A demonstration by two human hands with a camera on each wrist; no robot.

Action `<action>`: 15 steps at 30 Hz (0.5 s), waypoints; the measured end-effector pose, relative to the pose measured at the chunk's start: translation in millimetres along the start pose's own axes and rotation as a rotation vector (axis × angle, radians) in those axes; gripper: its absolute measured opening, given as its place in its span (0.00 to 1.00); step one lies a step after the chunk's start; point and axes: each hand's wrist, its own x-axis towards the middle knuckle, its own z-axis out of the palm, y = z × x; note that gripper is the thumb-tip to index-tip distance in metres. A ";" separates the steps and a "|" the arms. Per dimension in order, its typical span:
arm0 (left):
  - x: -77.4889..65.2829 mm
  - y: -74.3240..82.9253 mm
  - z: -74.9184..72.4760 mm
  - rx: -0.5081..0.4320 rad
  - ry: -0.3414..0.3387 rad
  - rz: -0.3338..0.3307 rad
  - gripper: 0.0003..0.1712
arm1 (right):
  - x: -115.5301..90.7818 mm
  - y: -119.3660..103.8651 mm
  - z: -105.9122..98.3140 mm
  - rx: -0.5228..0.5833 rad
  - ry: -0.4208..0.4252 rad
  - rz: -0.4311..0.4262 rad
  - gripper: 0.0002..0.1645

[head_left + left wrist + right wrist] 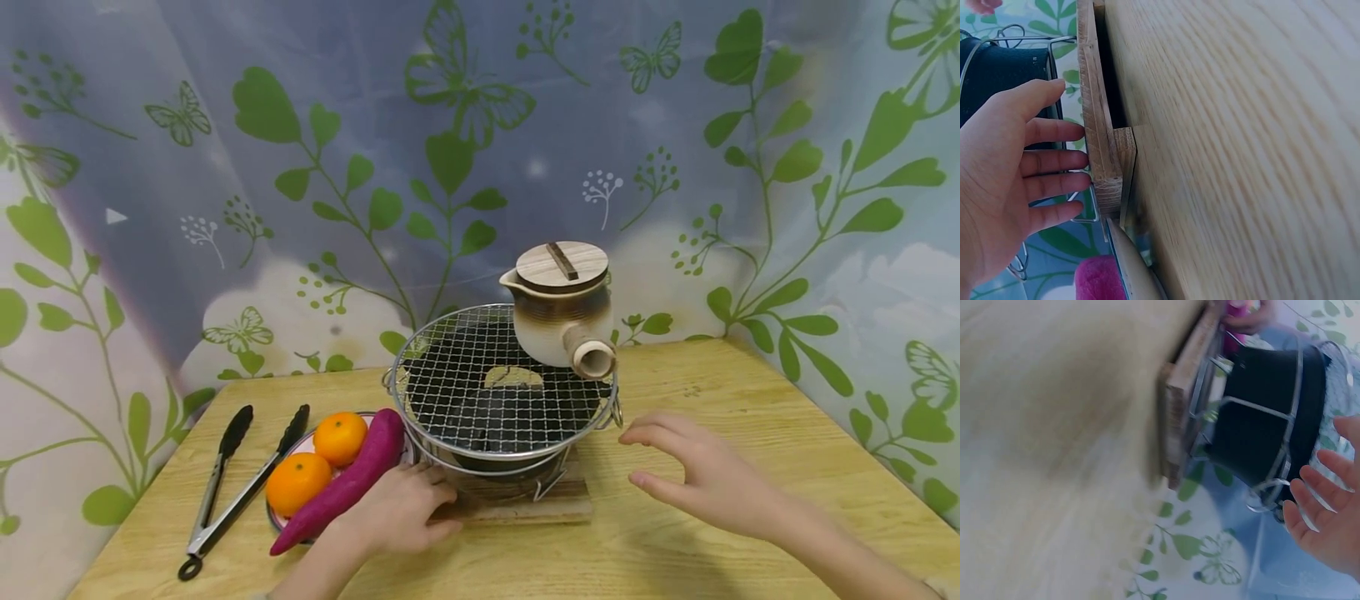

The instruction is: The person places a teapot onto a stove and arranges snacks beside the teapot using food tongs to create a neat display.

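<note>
A round wire grill rack (450, 400) tops a dark charcoal stove (997, 78), which stands in a wire frame on a wooden board (525, 510). Toward the back right of the rack sits a side-handled clay teapot (536, 329) with a wooden lid. My left hand (397, 508) is at the board's left end, its fingers extended right at the board edge in the left wrist view. To the right of the stove, my right hand (701, 471) hovers with loosely spread fingers, near the rack's side ring (617, 414) and holding nothing.
Left of the stove, a plate (408, 454) bears two oranges (298, 485) and a long purple sweet potato (352, 483). Metal tongs (232, 517) with black tips lie spread beside it. A leaf-patterned cloth (337, 167) hangs behind the wooden table (675, 567).
</note>
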 end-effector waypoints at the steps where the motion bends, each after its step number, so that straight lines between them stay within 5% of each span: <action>1: -0.3 -0.2 -0.2 0.004 0.004 0.000 0.15 | -1.1 0.0 4.1 -0.007 -0.013 -0.013 0.22; 8: -0.8 -2.2 -4.0 -0.010 0.061 -0.010 0.16 | -8.7 -2.9 33.9 -0.016 -0.164 -0.042 0.19; 15: -6.2 -3.5 -9.3 -0.015 0.125 -0.017 0.13 | -13.6 -7.9 59.9 -0.060 -0.227 -0.094 0.23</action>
